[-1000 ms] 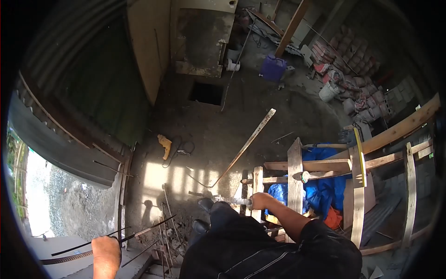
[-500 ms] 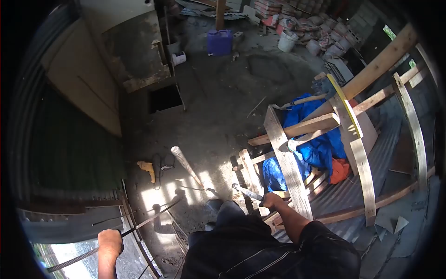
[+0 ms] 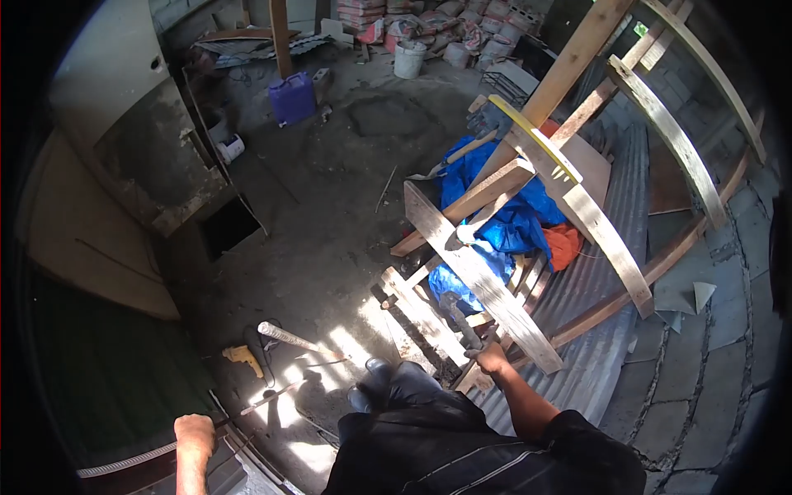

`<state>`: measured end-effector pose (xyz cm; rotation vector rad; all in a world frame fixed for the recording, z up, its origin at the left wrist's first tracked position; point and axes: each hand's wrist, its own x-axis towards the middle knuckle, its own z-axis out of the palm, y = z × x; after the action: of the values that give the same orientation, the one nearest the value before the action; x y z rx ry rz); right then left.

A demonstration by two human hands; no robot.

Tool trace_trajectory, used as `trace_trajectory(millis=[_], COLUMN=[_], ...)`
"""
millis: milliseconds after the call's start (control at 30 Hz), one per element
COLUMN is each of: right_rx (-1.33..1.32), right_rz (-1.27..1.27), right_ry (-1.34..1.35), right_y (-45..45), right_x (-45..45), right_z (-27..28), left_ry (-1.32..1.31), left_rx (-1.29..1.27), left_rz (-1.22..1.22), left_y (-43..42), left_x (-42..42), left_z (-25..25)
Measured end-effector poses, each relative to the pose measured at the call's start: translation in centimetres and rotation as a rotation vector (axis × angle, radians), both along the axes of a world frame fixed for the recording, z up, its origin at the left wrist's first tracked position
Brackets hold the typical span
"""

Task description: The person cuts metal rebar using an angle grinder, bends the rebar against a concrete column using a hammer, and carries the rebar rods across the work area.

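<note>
At the lower left, my left hand [image 3: 195, 435] is closed around a ribbed steel bar [image 3: 124, 460]. The bar runs out past the fist on both sides, and its far end reaches over the sunlit floor. My right hand [image 3: 488, 356] grips a dark hammer [image 3: 462, 320] by its handle, beside the wooden ladder-like frame [image 3: 487, 280]. The hammer's head points away from me, over the frame's near boards; its exact shape is hard to make out in shadow.
A yellow power tool [image 3: 243, 361] and a pale round post [image 3: 289, 336] are on the floor ahead. Blue tarp [image 3: 528, 216] lies under the boards, by corrugated metal sheet [image 3: 590, 330]. A purple jerrycan [image 3: 293, 100], a white bucket [image 3: 408, 60] and a dark floor opening [image 3: 228, 227] are farther off.
My view has turned to the right, so the room has shifted left. The hammer has swung from pointing left to pointing more forward. Both hands keep their hold.
</note>
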<state>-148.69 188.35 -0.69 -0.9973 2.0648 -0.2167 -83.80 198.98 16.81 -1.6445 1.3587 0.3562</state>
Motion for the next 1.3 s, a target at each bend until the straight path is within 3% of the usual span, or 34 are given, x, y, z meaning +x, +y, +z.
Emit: trace_trajectory(millis=[67, 133, 233, 300, 467, 500, 600, 733, 800, 867, 900, 967, 1067, 1100, 1133, 1167, 1200, 1267, 1300], right_rx=[0.127, 0.004, -0.133, -0.227, -0.215, -0.225, -0.169, -0.100, -0.117, -0.063, -0.121, -0.107, -0.225, -0.245, -0.247, -0.344, -0.210, -0.622, -0.419], right_rz=[-0.091, -0.208, -0.431, -0.643, -0.891, -0.932, -0.997, -0.963, -0.852, -0.785, -0.820, -0.780, -0.821, -0.736, -0.639, -0.631, -0.681, -0.404, -0.376], right_ry=[-0.046, -0.030, -0.290, -0.540, -0.625, -0.719, -0.921, -0.800, -0.602, -0.323, -0.436, -0.389, -0.461, -0.337, -0.191, -0.189, -0.175, 0.113, 0.163], right_y=[0.0, 0.6, -0.1, -1.1, -6.3, -7.1, -9.7, -12.3, -13.6, -15.6, -15.9, -16.6, -16.2, -14.9, -14.3, -13.1, -13.0, -9.9, -9.4], right_x=[-1.1, -2.0, -1.9, -2.1, -5.4, -6.6, -10.0, -15.4, -17.4, -18.6, -19.0, -20.3, -19.2, -19.5, -18.4, -17.6, -15.7, -17.9, -19.5], right_z=[-1.4, -4.9, -6.5, -6.3, -7.0, -7.1, -5.6, -7.7, -8.3, -7.9, -7.7, -9.9, -10.1, -12.8, -12.2, -13.0, -9.6, -13.3, -13.4], left_ry=[-0.065, -0.116, -0.164, -0.222, -0.119, -0.072, -0.227, -0.261, -0.203, -0.222, -0.254, -0.270, -0.147, -0.144, -0.171, -0.144, -0.107, -0.047, -0.025], left_rx=[-0.058, -0.146, -0.382, -0.413, -0.522, -0.473, -0.448, -0.609, -0.382, -0.275, -0.174, -0.076, 0.023, 0.052, 0.051, 0.064, 0.080, 0.210, 0.241], left_rz=[-0.125, -0.190, -0.421, -0.356, -0.272, -0.041, -0.092, -0.343, -0.154, -0.188, -0.196, -0.182, -0.068, -0.050, -0.018, -0.001, -0.006, -0.058, -0.162], left_y=[-0.4, -1.2, -1.4, -3.2, -9.0, -10.2, -13.9, -16.6, -19.9, -22.3, -22.0, -23.2, -27.8, -28.9, -29.4, -30.0, -31.0, -33.6, -34.6], left_x=[1.8, 2.8, 8.1, 8.6, 6.6, 7.6, 6.5, 6.1, 4.5, 5.0, 5.3, 4.7, -4.6, -5.7, -5.3, -4.8, -4.9, -2.6, -2.0], left_z=[1.8, 4.7, 5.1, 5.9, 9.6, 9.4, 10.6, 12.2, 13.2, 11.8, 11.4, 10.2, 13.2, 13.6, 13.8, 13.7, 13.6, 12.4, 12.3])
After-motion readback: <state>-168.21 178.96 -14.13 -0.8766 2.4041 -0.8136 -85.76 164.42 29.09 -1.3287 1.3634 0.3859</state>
